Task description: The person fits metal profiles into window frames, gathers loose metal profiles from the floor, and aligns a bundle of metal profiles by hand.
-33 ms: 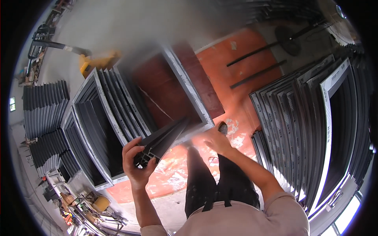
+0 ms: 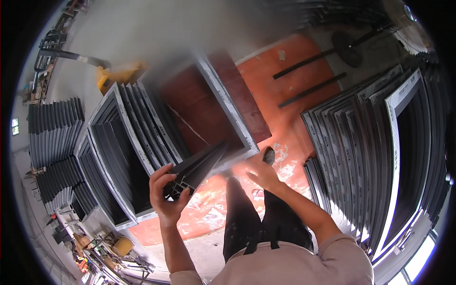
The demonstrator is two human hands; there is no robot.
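My left hand [image 2: 167, 194] is wrapped round the near end of a dark metal profile [image 2: 204, 166]. Its cut end shows hollow channels, and its far end reaches over the lower part of a large rectangular frame [image 2: 223, 102]. That frame is dark, with a pale patterned protective strip along its edge. My right hand [image 2: 264, 175] is at the frame's near right corner, thumb apart. A blur covers its fingertips, so whether they grip or touch anything is hidden.
Stacked dark frames [image 2: 135, 126] lean at left; another big stack [image 2: 351, 156] stands at right. Two dark bars [image 2: 313, 90] lie on the orange floor sheet [image 2: 289, 59]. Beyond the left stack is a yellow pallet jack [image 2: 111, 78]. A cluttered bench [image 2: 107, 249] stands at lower left.
My left hand and the near end of the profile have shifted very slightly to the right. The right hand stays almost in place.
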